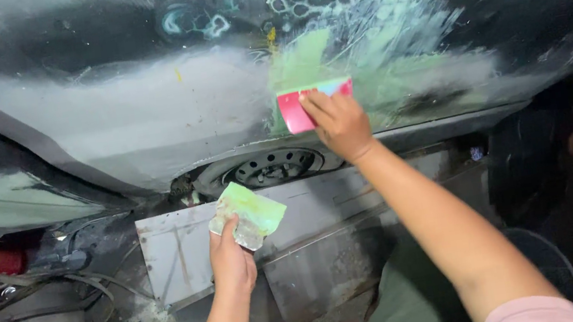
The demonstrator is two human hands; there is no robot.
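My right hand (338,124) presses a red spreader (301,108) flat against the car body panel (144,121); my grip on it is closed, fingers laid over its lower right corner, the blade's upper edge carrying a pale strip of filler. Directly around and above this grip, a patch of green filler (377,56) is smeared across the dark panel, with lighter streaks fanning up and to the right. To the left of the grip the panel is sanded to a dull grey-white.

My left hand (231,260), lower and to the left of the right, holds a small mixing board (249,213) coated in the same green filler; the grip is closed, thumb on top, fingers underneath, the board tilted up and away from me.

Between the two grips, under the lower edge of the panel, a steel wheel (272,167) shows in the wheel arch. Just behind the left grip a grey metal sheet (172,254) leans upright. Well to the left of that grip lie tangled hoses and a red and yellow object, too blurred to identify. My knees in green trousers (407,309) lie below both grips.
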